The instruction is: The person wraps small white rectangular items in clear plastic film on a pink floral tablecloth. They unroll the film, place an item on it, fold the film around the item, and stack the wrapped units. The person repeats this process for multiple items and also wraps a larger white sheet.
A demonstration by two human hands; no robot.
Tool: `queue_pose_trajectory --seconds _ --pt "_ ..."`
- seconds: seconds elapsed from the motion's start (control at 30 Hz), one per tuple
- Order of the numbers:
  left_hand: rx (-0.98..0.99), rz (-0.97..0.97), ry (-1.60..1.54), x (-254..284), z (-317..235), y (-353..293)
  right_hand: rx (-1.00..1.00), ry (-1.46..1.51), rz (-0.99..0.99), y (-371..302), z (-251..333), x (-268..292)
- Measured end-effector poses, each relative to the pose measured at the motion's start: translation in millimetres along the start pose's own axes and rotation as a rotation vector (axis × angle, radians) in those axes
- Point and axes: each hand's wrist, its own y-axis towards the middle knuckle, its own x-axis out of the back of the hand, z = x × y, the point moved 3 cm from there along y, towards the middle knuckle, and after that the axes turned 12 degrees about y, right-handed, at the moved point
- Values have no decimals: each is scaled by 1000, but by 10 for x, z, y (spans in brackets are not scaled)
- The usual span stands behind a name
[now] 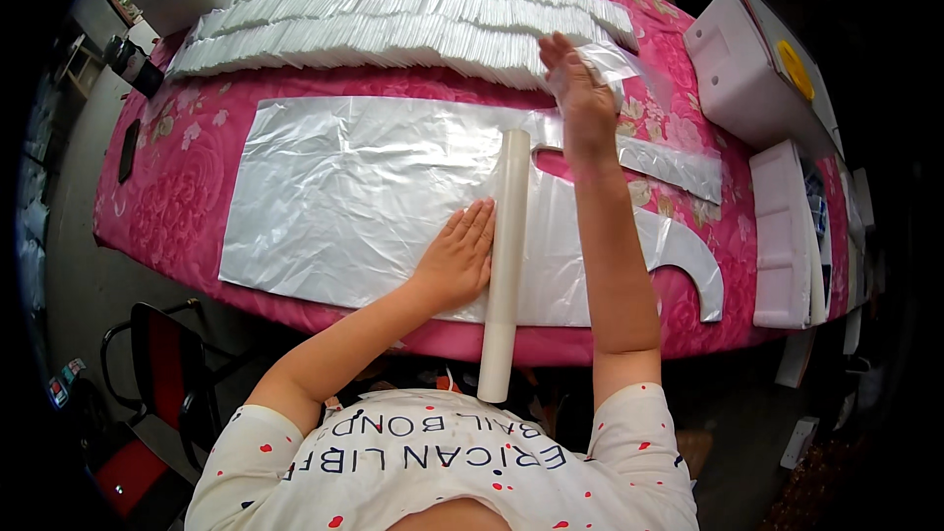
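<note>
A stack of silvery-white plastic T-shirt bags (pixel 344 197) lies flat on the table, its handle loops pointing right. Across it rests a long pale tube (pixel 507 256), its near end sticking out past the table's front edge. My left hand (pixel 457 256) is flat on the bags, fingers stretched out, right beside the tube. Raised over the far handle side, my right hand (pixel 582 103) has its fingers close together. A thin, partly see-through plastic piece (pixel 615 61) shows at that hand, seemingly pinched in it; the thumb is hidden.
Three long rows of folded white bags (pixel 393 25) line the far side of the pink flowered tablecloth (pixel 177 197). A dark bottle (pixel 133 66) and a phone (pixel 129 150) are at the left. White foam boxes (pixel 733 69) stand right; a red-black chair (pixel 167 359) is lower left.
</note>
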Motion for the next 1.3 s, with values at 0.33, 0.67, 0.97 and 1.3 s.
queue_pose_trajectory --seconds 0.33,0.67,0.97,1.3 --pt "-62 -59 57 -115 15 11 -83 -988 614 -983 -2059 -1643" --pt "387 82 -821 245 491 212 319 -769 507 -1232 -320 -505" --pt "844 -61 -1848 -167 687 948 116 -1155 792 -1688 -113 546" --pt "760 -224 -1439 625 1281 195 232 -1113 1151 -1525 -913 -693"
